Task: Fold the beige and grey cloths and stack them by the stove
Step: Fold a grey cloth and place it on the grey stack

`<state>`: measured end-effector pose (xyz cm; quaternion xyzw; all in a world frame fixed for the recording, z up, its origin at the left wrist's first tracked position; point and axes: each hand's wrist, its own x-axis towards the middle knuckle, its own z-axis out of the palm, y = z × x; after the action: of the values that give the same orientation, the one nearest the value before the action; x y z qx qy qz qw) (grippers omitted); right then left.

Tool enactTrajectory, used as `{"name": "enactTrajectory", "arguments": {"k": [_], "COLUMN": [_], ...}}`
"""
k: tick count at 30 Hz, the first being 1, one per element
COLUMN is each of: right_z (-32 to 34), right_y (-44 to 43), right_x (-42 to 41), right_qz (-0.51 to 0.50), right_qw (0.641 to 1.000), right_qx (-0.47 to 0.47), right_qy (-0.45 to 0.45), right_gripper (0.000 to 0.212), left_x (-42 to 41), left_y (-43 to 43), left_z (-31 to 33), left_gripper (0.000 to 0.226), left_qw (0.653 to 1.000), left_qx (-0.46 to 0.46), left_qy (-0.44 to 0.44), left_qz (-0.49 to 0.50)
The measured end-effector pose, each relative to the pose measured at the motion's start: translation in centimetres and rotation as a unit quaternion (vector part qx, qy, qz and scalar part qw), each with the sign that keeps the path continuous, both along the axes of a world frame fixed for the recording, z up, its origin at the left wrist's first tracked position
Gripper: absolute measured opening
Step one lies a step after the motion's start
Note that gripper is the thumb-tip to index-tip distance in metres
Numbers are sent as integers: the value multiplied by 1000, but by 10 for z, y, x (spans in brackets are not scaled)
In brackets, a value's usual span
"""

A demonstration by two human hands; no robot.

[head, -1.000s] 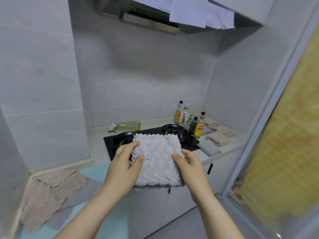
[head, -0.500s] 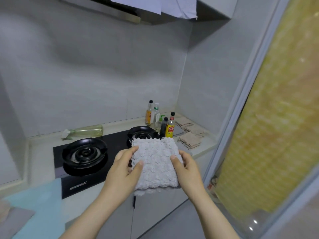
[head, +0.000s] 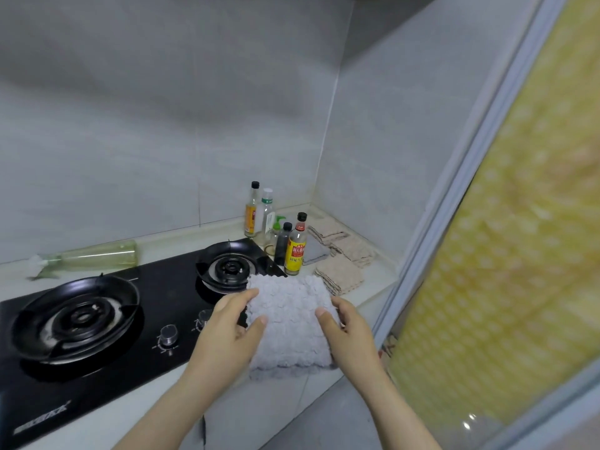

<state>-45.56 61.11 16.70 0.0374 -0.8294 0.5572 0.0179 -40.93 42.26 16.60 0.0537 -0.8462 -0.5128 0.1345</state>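
I hold a folded grey cloth with a bubbly texture between both hands, just right of the black stove over the counter's front edge. My left hand grips its left edge, thumb on top. My right hand grips its right edge the same way. Beyond it on the counter lie folded beige cloths, with more beige cloths toward the corner and a folded grey cloth behind the bottles.
Several sauce bottles stand between the right burner and the folded cloths. A green spray bottle lies behind the stove. A sliding door with a yellow patterned panel bounds the counter on the right.
The view has swung right and closer to the stove. Both hands have carried the grey cloth toward the counter right of the stove, near the folded beige cloths. The grip is unchanged.
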Motion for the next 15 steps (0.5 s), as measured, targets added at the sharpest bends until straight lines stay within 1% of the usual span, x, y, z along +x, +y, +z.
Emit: {"name": "enactTrajectory", "arguments": {"k": [2,4,7,8,11,15], "right_z": [-7,-18,-34,-40,-53,-71], "right_y": [12,26,48,57,79,101], "right_x": [-27,-57,-103,-120,-165,-211], "right_qz": [7,21,36,46,81,121], "right_qw": [1000,999,998,997,992,986], "right_qx": [-10,-5,32,42,70,84], "right_qy": [-13,-28,-46,-51,-59,-74], "right_gripper": [16,18,41,44,46,43], "left_x": [-25,-51,-89,-103,-137,-169], "left_y": [12,26,49,58,82,108], "left_z": [-8,-18,-34,-40,-57,-81], "left_gripper": [43,44,45,45,44,44], "left_qw": [1000,1000,999,998,997,994], "left_qx": [-2,3,16,22,33,57], "left_qy": [-13,-25,-42,-45,-55,-61], "left_qz": [2,8,19,24,48,77]}}
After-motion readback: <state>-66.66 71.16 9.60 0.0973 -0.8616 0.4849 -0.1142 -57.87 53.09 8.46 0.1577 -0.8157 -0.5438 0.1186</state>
